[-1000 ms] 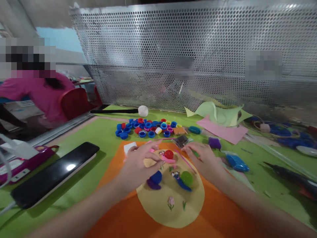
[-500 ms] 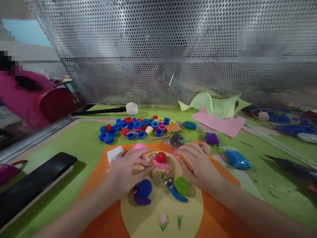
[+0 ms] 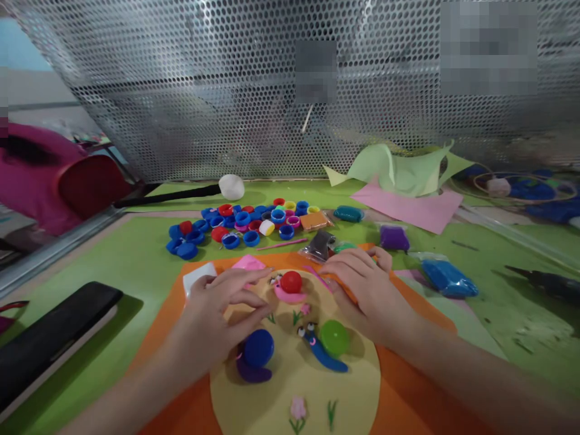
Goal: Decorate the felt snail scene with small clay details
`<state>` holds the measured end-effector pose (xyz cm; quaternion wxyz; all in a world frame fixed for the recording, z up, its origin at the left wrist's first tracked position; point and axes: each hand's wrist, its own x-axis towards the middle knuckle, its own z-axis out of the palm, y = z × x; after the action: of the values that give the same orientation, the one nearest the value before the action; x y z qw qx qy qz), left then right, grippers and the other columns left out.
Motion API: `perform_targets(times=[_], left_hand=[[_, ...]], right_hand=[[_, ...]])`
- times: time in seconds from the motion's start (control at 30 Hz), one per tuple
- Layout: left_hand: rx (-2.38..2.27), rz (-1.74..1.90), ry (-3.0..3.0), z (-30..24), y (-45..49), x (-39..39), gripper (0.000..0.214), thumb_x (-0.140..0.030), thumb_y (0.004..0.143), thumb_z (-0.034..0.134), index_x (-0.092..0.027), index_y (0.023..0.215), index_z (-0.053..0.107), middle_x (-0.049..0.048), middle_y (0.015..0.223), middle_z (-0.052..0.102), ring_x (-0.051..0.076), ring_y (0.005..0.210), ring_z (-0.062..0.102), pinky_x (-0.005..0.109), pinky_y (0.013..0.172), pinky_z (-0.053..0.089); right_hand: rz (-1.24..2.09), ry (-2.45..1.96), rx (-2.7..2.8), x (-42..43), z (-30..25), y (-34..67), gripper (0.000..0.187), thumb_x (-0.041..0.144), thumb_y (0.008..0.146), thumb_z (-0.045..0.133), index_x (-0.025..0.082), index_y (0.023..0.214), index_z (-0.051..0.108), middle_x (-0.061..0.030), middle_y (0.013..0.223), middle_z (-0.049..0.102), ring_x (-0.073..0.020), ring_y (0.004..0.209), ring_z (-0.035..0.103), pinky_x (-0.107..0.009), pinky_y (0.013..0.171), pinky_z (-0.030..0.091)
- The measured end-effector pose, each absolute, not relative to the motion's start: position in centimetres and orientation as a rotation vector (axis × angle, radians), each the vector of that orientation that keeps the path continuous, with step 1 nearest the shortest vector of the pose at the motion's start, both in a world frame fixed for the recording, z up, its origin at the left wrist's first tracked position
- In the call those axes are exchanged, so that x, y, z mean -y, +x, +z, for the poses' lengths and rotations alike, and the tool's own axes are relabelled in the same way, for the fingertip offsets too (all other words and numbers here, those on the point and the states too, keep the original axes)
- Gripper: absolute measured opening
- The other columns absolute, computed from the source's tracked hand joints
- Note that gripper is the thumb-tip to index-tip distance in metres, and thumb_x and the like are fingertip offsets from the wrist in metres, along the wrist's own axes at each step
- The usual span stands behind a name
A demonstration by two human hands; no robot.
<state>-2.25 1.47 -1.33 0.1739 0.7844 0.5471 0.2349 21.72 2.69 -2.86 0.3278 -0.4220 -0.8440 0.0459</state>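
Note:
A yellow felt circle [image 3: 290, 386] lies on an orange sheet [image 3: 399, 393] in front of me. On it sit three clay snails with bottle-cap shells: a pink one with a red cap [image 3: 290, 284], a purple one with a blue cap [image 3: 256, 353], a blue one with a green cap [image 3: 330, 341]. My left hand [image 3: 222, 305] rests on the circle's left edge, fingers stretched toward the pink snail. My right hand [image 3: 362, 284] lies flat on the circle's right edge, fingers spread. Neither hand holds anything.
A heap of blue, red and yellow bottle caps [image 3: 240, 223] lies beyond the sheet. Packets of clay, purple [image 3: 393, 237] and blue [image 3: 448, 278], sit at right, with pink paper [image 3: 408, 208]. A black slab [image 3: 49, 335] lies at left. Perforated metal screen [image 3: 254, 90] behind. A person in pink [image 3: 27, 175] sits far left.
The view has tilted down and drawn closer to the felt circle. Both hands stay beside the pink snail, and my left fingers have shifted slightly.

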Motion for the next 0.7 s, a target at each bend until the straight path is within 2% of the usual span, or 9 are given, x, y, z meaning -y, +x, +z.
perform_targets(times=[0.2,0.4,0.7], left_hand=[[-1.592,0.695,2.206,-0.9,-2.0,-1.7,0.041,-0.049,0.075,0.054,-0.030,0.111,0.049,-0.0013,0.073,0.072,0.025,0.084,0.064,0.051,0.093,0.027],[-1.394,0.537,2.415,-0.8,-1.8,-1.7,0.039,-0.039,0.080,0.054,-0.036,0.118,0.043,-0.0040,0.076,0.071,0.026,0.114,0.049,0.051,0.099,0.017],[-1.343,0.518,2.301,-0.3,-0.7,-0.9,0.039,-0.036,0.080,0.055,-0.036,0.118,0.045,-0.0044,0.074,0.071,0.025,0.115,0.049,0.056,0.101,0.012]], right_hand=[[0.096,-1.107,2.198,-2.8,-3.0,21.7,0.020,0.019,0.088,0.038,0.017,0.091,0.058,-0.0063,0.091,0.061,-0.0223,0.091,0.050,-0.039,0.081,0.035],[0.071,-1.125,2.212,-2.8,-3.2,21.4,0.021,0.019,0.089,0.037,0.018,0.088,0.058,-0.0049,0.089,0.061,-0.0215,0.089,0.051,-0.039,0.081,0.031],[0.063,-1.125,2.216,-2.8,-3.0,21.3,0.020,0.018,0.089,0.037,0.018,0.086,0.058,-0.0053,0.087,0.061,-0.0223,0.087,0.051,-0.041,0.080,0.028]])
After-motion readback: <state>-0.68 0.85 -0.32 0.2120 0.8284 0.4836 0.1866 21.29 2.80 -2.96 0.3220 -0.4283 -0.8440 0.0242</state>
